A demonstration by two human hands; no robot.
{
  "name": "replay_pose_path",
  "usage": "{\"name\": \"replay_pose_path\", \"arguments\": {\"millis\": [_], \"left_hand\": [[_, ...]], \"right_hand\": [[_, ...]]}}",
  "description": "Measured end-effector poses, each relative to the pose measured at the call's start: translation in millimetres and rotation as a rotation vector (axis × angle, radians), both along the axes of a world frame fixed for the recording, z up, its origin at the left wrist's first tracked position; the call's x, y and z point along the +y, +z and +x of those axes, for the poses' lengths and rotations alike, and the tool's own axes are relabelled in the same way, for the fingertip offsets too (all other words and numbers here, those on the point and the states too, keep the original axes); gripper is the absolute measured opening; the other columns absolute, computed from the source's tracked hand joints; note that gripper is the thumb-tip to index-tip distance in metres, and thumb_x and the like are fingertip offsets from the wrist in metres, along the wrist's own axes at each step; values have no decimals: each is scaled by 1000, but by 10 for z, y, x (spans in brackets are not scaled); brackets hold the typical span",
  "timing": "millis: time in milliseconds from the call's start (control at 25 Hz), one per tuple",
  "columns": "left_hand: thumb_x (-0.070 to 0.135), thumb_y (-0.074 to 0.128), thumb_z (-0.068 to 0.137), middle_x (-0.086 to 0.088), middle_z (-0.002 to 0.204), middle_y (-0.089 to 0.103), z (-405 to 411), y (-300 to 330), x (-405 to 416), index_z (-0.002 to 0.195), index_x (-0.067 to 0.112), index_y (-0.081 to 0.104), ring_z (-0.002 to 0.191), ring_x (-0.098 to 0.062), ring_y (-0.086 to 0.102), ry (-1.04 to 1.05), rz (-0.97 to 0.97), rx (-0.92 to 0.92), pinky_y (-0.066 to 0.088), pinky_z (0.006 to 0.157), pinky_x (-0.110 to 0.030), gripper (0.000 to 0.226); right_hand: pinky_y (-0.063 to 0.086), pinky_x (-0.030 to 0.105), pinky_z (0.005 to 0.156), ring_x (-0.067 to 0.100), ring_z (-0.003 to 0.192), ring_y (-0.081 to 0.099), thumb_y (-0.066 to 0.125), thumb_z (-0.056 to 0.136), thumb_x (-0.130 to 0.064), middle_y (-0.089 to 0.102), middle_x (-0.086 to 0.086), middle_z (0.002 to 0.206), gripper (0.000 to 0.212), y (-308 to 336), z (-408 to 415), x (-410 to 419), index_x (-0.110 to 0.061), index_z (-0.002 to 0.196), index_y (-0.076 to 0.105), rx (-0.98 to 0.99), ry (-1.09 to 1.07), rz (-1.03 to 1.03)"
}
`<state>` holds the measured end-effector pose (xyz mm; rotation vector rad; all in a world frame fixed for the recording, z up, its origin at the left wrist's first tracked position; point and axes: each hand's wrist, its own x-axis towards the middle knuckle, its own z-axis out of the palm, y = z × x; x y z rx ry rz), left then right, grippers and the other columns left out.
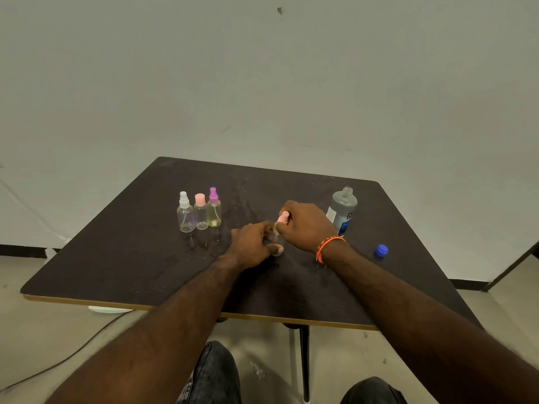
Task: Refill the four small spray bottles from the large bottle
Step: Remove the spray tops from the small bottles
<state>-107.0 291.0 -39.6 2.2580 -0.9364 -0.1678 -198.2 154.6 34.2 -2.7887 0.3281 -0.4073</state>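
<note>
On the dark surface (140, 258), from the head camera, I count four small spray bottles and one large bottle. Three of the small ones stand upright in a tight row at the far left: the white-topped bottle (185, 212), the pink-capped bottle (201, 212) just beside it, and the purple-topped bottle (214, 208), which looks to hold a yellowish liquid. The fourth small bottle (275, 237) sits near the middle of the surface, mostly hidden by both hands, so I cannot tell how full it is.

My left hand (255, 247) curls round the clear body of that fourth bottle, low against the surface. My right hand (306, 225) pinches its pink spray top (283, 217) from above, fingers bent round it; I cannot tell whether the top is seated on the neck or lifted off it. An orange bracelet (328, 246) circles the right wrist.

One large bottle (342, 209), grey with a blue and white label, stands upright to the right, just behind my right hand, its neck uncapped. One blue cap (381, 251) lies on the surface nearer the right edge, apart from the bottle.

Behind the surface is a plain pale wall (262, 83); below the near edge I see my knees and one cable (73, 357) on the floor.
</note>
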Motion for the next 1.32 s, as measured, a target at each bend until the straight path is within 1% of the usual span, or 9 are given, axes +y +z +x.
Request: {"name": "replay_pose_path", "arguments": {"millis": [120, 320, 440, 560, 680, 800, 920, 1200, 1320], "left_hand": [[47, 80, 84, 21, 104, 66, -16, 10, 14, 125, 31, 62, 105, -6, 59, 6, -4, 10, 28, 103, -43, 47], [48, 78, 86, 12, 119, 71, -70, 77, 25, 134, 30, 59, 117, -15, 62, 19, 31, -33, 30, 105, -43, 55], [44, 78, 87, 18, 105, 66, -83, 65, 29, 126, 28, 63, 113, -15, 63, 14, -5, -54, 28, 97, -39, 45], [42, 79, 88, 20, 103, 62, -107, 77, 20, 131, 25, 62, 108, -10, 60, 12, -28, -33, 28, 100, -39, 49], [41, 80, 87, 21, 100, 64, -77, 67, 11, 128, 26, 63, 102, -6, 57, 15, -28, -41, 30, 99, -38, 48], [43, 82, 84, 22, 94, 68, -37, 38, 12, 117, 34, 64, 103, -6, 62, 2, -27, -27, 34, 100, -40, 39], [42, 83, 83, 29, 84, 63, -35, 29, -3, 109, 37, 61, 98, -5, 60, 7, -26, -46, 34, 96, -36, 35], [53, 82, 74, 23, 89, 73, 55, -59, 5, 111, 37, 65, 101, -6, 67, -29, -39, 11, 43, 106, -50, 43], [42, 85, 80, 19, 93, 74, 27, -48, -6, 115, 33, 67, 100, -5, 66, -12, -64, 0, 43, 106, -45, 41]], "right_hand": [[55, 39, 65, 10, 69, 60, 52, 77, -36, 63, -10, 75, 13, 126, -94, 0, -26, 83, 60, -180, -21, 35], [46, 30, 56, 10, 64, 56, 51, 72, -44, 59, -10, 69, 18, 245, -441, -192, -26, 78, 53, -421, -203, 98], [46, 30, 60, 12, 71, 55, 59, 73, -44, 60, -11, 77, 20, 111, -707, -445, -27, 81, 52, -467, -421, 142], [52, 35, 67, 18, 79, 55, 61, 78, -46, 62, -3, 82, 21, -140, -942, -692, -28, 87, 54, -367, -642, 111], [56, 40, 74, 21, 82, 57, 63, 81, -46, 65, 1, 85, 26, -397, -1102, -848, -24, 93, 59, -249, -737, 31], [54, 42, 79, 24, 89, 59, 61, 87, -47, 67, 3, 91, 29, -592, -1149, -972, -21, 99, 61, -106, -752, -23], [50, 42, 82, 26, 94, 60, 61, 90, -48, 69, 6, 96, 31, -700, -1123, -1045, -19, 101, 62, 2, -743, -85], [56, 44, 85, 28, 96, 65, 66, 86, -59, 71, 6, 105, 47, -747, -1093, -1099, -19, 111, 60, 24, -739, -75], [57, 43, 85, 28, 95, 66, 66, 84, -61, 71, 6, 107, 53, -735, -1117, -1083, -18, 114, 59, 32, -735, -64]]}}
